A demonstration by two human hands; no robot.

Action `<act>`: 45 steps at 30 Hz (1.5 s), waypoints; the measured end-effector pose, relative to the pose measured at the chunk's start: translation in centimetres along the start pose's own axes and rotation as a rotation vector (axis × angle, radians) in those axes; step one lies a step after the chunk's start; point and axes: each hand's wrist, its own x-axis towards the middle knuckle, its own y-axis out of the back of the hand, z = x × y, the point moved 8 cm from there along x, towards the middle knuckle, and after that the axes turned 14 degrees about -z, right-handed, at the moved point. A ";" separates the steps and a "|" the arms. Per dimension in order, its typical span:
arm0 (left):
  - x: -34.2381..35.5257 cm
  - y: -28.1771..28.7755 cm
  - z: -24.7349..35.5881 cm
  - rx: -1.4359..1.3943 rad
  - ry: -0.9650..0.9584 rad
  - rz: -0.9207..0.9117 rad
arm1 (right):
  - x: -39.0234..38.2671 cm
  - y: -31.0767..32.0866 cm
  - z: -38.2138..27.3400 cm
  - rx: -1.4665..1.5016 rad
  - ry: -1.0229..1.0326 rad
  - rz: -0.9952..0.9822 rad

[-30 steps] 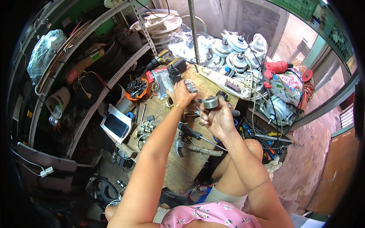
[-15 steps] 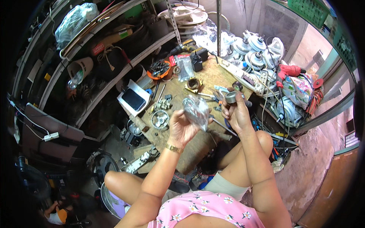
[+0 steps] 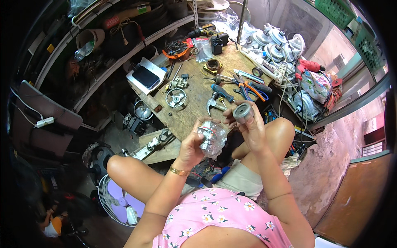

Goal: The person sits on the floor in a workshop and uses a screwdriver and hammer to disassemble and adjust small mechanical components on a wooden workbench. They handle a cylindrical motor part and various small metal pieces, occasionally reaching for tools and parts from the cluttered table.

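Note:
My left hand (image 3: 191, 144) is closed around a bundle in clear crinkled plastic (image 3: 214, 139), with silvery and reddish parts showing through; their kind I cannot make out. Raised beside it, my right hand (image 3: 255, 133) grips a grey ring-shaped roll (image 3: 243, 110) between thumb and fingers, its flat face with a dark centre turned up. The two things are apart. Just beyond them on the wooden bench (image 3: 192, 115) lie a claw hammer (image 3: 215, 103), a screwdriver (image 3: 222, 93) and orange-and-blue pliers (image 3: 253, 89).
A round metal motor housing (image 3: 176, 98) lies on the bench's left, near a phone (image 3: 145, 77) on a white box. At the back are an orange tray of small parts (image 3: 175, 48) and a copper-wound stator (image 3: 213, 65). White motor units (image 3: 276, 51) crowd the right. A purple-bladed fan (image 3: 121, 201) stands lower left.
Both hands have come lower and nearer my body, still holding the bundle and the roll. The hammer and pliers now show more fully as the view shifted.

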 end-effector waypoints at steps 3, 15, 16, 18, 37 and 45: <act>-1.2 0.9 -0.6 -0.105 -0.026 0.127 | -0.4 -2.8 0.6 -0.049 -0.042 -0.115; -3.7 -0.6 0.4 0.509 0.189 0.174 | -1.9 -1.8 4.2 0.005 -0.387 0.065; -3.8 -0.8 0.5 0.508 0.200 0.183 | -1.9 -1.8 4.5 0.009 -0.383 0.078; -3.9 -1.0 0.5 0.503 0.222 0.202 | -2.0 -1.9 4.8 0.010 -0.407 0.087; -2.6 0.3 -0.1 0.516 0.269 0.156 | -1.4 -0.4 6.6 0.006 -0.444 0.055; -2.5 0.8 -0.5 0.527 0.275 0.168 | -1.5 -0.1 6.8 0.013 -0.442 0.056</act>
